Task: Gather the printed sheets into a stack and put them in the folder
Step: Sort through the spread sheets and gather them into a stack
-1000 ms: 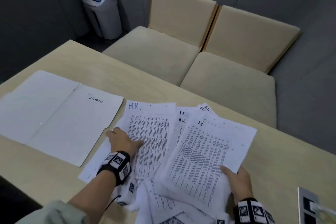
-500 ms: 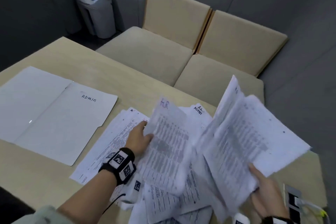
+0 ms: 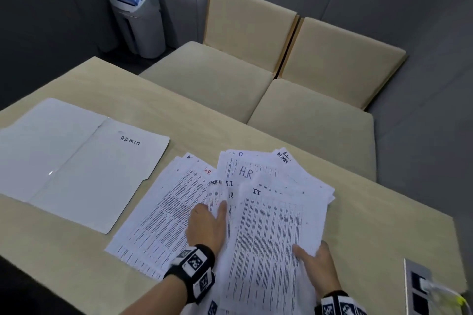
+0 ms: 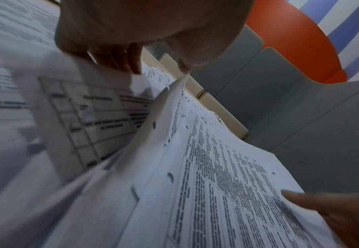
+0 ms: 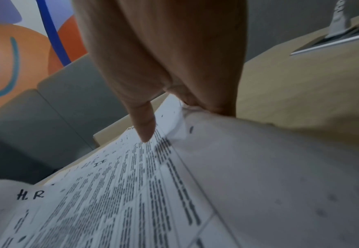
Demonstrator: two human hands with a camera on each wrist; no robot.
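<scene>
Printed sheets [image 3: 268,225] lie fanned in a loose pile on the table, marked H.R, I.T and ADMIN by hand. More sheets [image 3: 166,212] spread flat to the pile's left. A white folder [image 3: 76,161] labelled ADMIN lies open at the left, apart from the pile. My left hand [image 3: 207,222] is in the middle of the pile; in the left wrist view its fingers [image 4: 119,58] and thumb pinch a raised sheet edge. My right hand [image 3: 317,261] grips the right bundle's near edge, thumb [image 5: 144,124] on top and fingers underneath.
The beige table [image 3: 384,238] ends close behind the pile, with two cushioned seats [image 3: 217,77] beyond it. A grey and blue bin [image 3: 135,15] stands at the far left. A socket panel [image 3: 419,286] with a plugged cable sits at the table's right.
The bundle my right hand had lifted up on edge has come back down flat onto the pile. My left hand has shifted right, into the middle sheets.
</scene>
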